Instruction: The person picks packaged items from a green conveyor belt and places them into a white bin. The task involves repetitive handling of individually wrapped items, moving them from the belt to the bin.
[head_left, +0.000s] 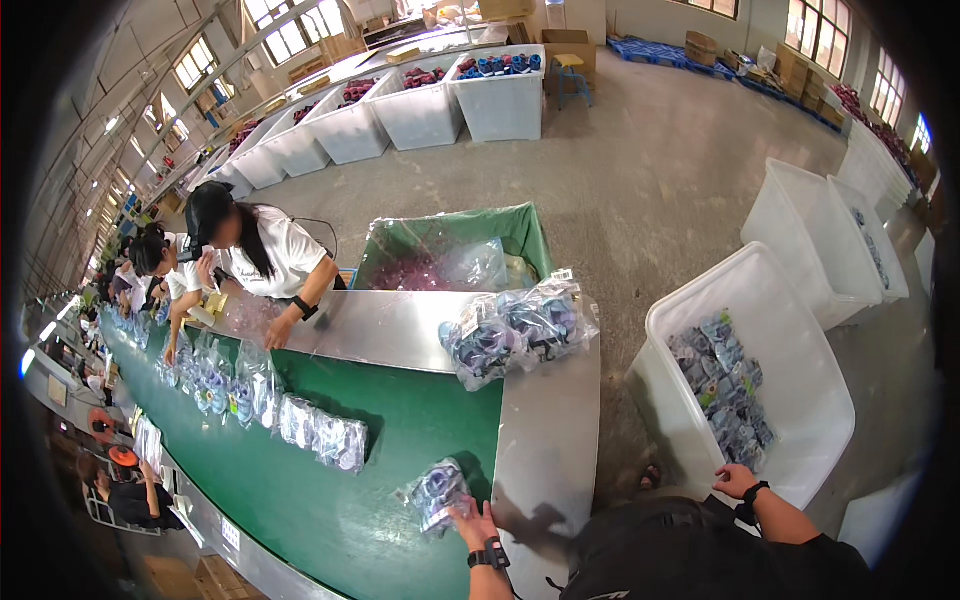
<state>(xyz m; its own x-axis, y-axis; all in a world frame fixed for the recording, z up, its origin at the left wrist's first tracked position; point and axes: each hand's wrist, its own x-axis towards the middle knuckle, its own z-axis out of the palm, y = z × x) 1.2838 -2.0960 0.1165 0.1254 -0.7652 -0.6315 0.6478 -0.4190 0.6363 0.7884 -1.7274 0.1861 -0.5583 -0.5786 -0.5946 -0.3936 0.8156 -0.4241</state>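
My left hand (472,527) reaches over the belt's near end, fingers apart and touching the near edge of a clear plastic bag of blue-grey shoes (438,492). The bag lies on the green conveyor belt (300,520). Out to the right, my right hand (737,482) is over the near rim of a white plastic bin (800,400), with nothing visible in its loosely bent fingers. Several bagged shoes (720,380) lie inside that bin. Further up the belt are more bagged shoes (325,432) in a row.
Bagged shoes (520,325) are piled on the metal ledge (550,430) at the belt's corner. Behind it stands a green-lined bin (530,235). Co-workers (285,250) handle bags along the belt's far side. More white bins (800,240) stand at right and others at the back.
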